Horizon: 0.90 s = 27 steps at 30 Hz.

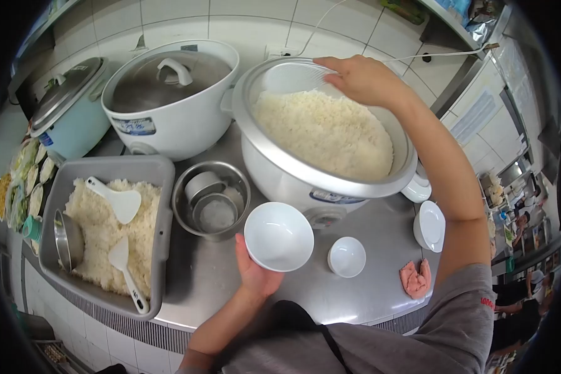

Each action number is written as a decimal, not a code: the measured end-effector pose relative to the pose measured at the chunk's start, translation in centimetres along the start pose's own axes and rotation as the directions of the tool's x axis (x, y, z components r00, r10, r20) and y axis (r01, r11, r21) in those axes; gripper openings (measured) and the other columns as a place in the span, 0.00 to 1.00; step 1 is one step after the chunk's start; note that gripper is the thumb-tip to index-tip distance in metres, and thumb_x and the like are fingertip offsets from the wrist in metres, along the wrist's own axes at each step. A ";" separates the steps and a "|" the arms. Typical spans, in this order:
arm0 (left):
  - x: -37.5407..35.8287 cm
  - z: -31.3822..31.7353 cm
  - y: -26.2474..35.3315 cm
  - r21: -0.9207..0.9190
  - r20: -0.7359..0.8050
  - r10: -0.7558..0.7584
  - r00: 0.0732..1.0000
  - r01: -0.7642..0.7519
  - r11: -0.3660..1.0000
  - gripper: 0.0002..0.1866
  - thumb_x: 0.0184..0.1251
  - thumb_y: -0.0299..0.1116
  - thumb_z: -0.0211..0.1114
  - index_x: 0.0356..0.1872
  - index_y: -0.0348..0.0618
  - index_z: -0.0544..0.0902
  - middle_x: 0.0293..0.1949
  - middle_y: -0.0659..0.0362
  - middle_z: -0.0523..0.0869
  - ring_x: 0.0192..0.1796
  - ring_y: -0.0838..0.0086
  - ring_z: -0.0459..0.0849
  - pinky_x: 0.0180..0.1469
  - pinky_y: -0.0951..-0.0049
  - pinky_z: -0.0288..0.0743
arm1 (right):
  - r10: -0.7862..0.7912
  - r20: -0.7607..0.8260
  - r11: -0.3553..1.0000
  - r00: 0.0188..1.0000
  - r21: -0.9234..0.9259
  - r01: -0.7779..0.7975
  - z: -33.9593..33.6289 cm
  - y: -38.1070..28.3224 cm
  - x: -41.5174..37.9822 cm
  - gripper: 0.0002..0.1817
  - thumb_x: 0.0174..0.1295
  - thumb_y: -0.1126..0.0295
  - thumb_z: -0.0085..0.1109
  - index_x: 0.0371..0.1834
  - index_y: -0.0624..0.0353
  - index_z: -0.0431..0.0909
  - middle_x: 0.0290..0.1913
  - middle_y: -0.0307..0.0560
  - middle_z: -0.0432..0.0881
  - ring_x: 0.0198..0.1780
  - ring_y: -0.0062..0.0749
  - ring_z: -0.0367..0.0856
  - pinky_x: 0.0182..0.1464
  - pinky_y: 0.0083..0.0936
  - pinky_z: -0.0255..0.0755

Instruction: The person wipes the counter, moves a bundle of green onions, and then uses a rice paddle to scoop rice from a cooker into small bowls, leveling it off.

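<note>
My left hand (255, 273) is wrapped round the side and underside of an empty white bowl (278, 237), held above the steel counter. My right hand (361, 78) is at the back rim of the open rice cooker (262, 131), its fingers at the rim by a ribbed, pale, translucent piece (299, 77). What those fingers grip, if anything, is hard to make out. Cooked rice (327, 131) fills much of the cooker. A small white bowl (347, 257) stands on the counter to the right of the held bowl.
A grey tub (166, 218) of rice with two paddles and a metal bowl stands at left. Beside it, a steel pot (179, 199) holds metal cups. Two lidded cookers (168, 128) stand behind. At right are a white bowl (429, 225) and pink cloth (415, 278). People appear far right.
</note>
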State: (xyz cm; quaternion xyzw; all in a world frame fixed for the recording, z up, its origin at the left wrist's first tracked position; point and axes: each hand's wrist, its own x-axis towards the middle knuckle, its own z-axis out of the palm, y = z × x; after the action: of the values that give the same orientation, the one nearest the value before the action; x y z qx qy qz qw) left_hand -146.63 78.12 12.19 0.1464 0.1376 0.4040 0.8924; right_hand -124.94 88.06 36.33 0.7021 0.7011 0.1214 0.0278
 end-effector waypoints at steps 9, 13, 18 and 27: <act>5.0 1.0 -3.0 0.062 -0.013 0.201 0.979 -0.200 0.978 0.39 0.58 0.70 0.32 0.63 0.56 0.60 0.61 0.66 0.65 0.63 0.67 0.63 0.63 0.61 0.56 | 0.262 0.109 0.874 0.959 -0.447 -0.188 12.3 15.6 5.6 0.19 0.56 0.75 0.44 0.53 0.50 0.68 0.41 0.48 0.78 0.41 0.42 0.79 0.36 0.36 0.73; 5.0 1.0 -2.8 0.108 0.106 0.276 0.955 -0.287 0.952 0.41 0.57 0.71 0.30 0.64 0.54 0.58 0.62 0.65 0.63 0.64 0.67 0.61 0.64 0.61 0.54 | 0.335 0.192 0.850 0.922 -0.484 -0.208 15.6 17.4 6.1 0.22 0.55 0.75 0.44 0.56 0.49 0.66 0.44 0.47 0.78 0.45 0.42 0.78 0.38 0.34 0.74; 5.2 1.6 -2.3 0.187 0.150 0.317 0.937 -0.342 0.921 0.43 0.56 0.72 0.30 0.65 0.53 0.57 0.62 0.64 0.63 0.64 0.67 0.61 0.64 0.62 0.54 | 0.324 0.249 0.908 0.913 -0.354 -0.226 15.9 18.3 5.9 0.29 0.53 0.73 0.43 0.62 0.45 0.62 0.47 0.47 0.77 0.47 0.40 0.77 0.43 0.35 0.74; 5.2 1.5 -2.7 0.142 0.132 0.265 0.955 -0.283 0.949 0.44 0.53 0.74 0.33 0.65 0.53 0.57 0.62 0.64 0.62 0.64 0.67 0.61 0.64 0.61 0.54 | 0.361 0.350 0.907 0.865 -0.349 -0.237 16.2 18.7 4.8 0.30 0.54 0.63 0.48 0.65 0.43 0.59 0.56 0.44 0.71 0.57 0.38 0.69 0.52 0.34 0.68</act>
State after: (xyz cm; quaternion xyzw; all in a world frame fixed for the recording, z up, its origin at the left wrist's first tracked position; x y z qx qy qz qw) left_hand -140.91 80.16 11.94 0.2574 0.0978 0.5029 0.8193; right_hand -103.33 94.64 25.15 0.8007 0.5350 0.0788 0.2578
